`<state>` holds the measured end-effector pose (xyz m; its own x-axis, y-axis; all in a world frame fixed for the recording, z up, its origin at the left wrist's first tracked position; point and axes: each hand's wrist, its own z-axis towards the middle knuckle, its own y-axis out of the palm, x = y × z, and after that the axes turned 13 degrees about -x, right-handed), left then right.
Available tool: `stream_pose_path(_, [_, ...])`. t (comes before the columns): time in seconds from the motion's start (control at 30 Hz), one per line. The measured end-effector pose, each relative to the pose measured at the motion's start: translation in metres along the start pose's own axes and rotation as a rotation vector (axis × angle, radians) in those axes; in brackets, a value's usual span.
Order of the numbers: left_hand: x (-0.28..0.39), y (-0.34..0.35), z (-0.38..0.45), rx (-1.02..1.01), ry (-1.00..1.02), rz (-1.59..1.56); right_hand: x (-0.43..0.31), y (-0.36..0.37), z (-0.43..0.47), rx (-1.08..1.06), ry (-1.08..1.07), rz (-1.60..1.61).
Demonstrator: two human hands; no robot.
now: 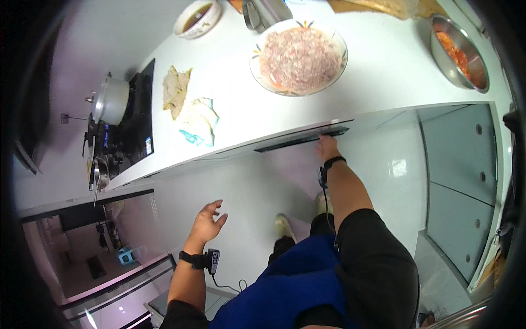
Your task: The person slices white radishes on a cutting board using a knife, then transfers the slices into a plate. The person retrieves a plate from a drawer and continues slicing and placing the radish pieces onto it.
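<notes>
My right hand (328, 147) reaches to a dark appliance front or drawer edge (302, 139) under the white countertop (238, 111); its fingertips are at the dark strip and partly hidden. Away from the counter, my left hand (208, 222) hangs in the air, fingers apart and empty. On the counter stands a patterned bowl of raw minced meat (302, 59). To its left lie a crumpled beige cloth (176, 90) and a folded pale cloth with blue edging (200, 121). Each wrist wears a black strap with a small wired device.
A pot (111, 100) and a small metal pan (101, 172) are at the black hob (139, 119). A bowl of dark liquid (198, 20) stands at the back. A steel bowl with red food (460, 55) is far right, above grey cabinet doors (460, 156).
</notes>
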<state>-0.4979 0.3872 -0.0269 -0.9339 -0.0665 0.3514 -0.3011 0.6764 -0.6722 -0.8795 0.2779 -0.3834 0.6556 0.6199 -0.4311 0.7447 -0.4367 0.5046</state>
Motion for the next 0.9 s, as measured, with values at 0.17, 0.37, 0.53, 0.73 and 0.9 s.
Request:
stream_pose_path(0.17, [0.026,0.018,0.040,-0.127,0.089,0.040,0.009,0.002,0.016,0.202,-0.112,0.110])
stream_pose_path(0.37, [0.021,0.047,0.078,-0.241,0.111,0.107,0.031,-0.007,0.030,0.276,-0.236,0.314])
stream_pose_path(0.53, [0.005,0.055,0.101,-0.261,0.131,0.193,0.049,-0.022,0.021,0.255,-0.250,0.180])
stream_pose_path(0.73, [-0.006,0.059,0.128,-0.274,0.172,0.220,0.084,-0.043,-0.025,0.314,-0.168,0.114])
stream_pose_path(0.9, [-0.011,0.066,0.138,-0.320,0.184,0.235,0.116,-0.066,-0.072,0.302,-0.027,0.032])
